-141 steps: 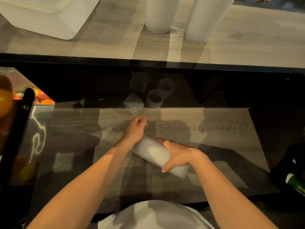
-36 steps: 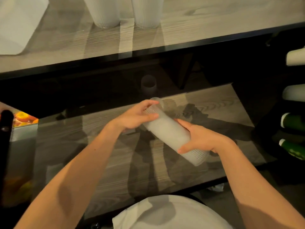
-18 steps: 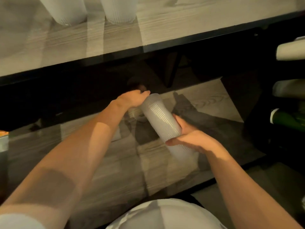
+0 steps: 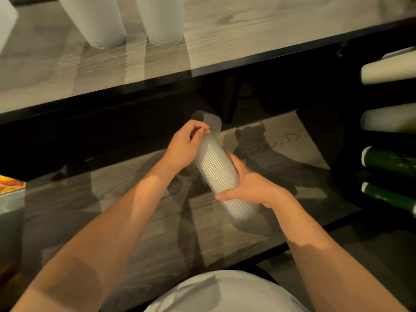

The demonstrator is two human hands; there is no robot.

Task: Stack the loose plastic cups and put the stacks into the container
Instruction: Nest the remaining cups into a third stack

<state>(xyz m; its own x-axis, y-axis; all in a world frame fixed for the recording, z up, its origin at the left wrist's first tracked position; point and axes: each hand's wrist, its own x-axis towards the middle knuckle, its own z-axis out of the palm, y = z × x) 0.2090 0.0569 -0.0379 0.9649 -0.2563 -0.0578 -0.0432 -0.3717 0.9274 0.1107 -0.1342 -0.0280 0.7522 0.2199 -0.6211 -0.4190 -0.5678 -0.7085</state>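
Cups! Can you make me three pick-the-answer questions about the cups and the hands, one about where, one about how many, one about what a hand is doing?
1. Where is the long cup stack?
A. held over the table
B. standing on the far shelf
C. on the floor

2. How many tall white cup stacks stand on the far wooden surface?
A. five
B. none
C. two

3. What is the left hand doing?
A. lying flat on the table
B. pinching a clear cup at the stack's top end
C. holding a bottle

Answers:
1 A: the right hand grips its lower part above the table.
2 C: one stack beside another.
3 B: its fingers curl at the cup's rim.
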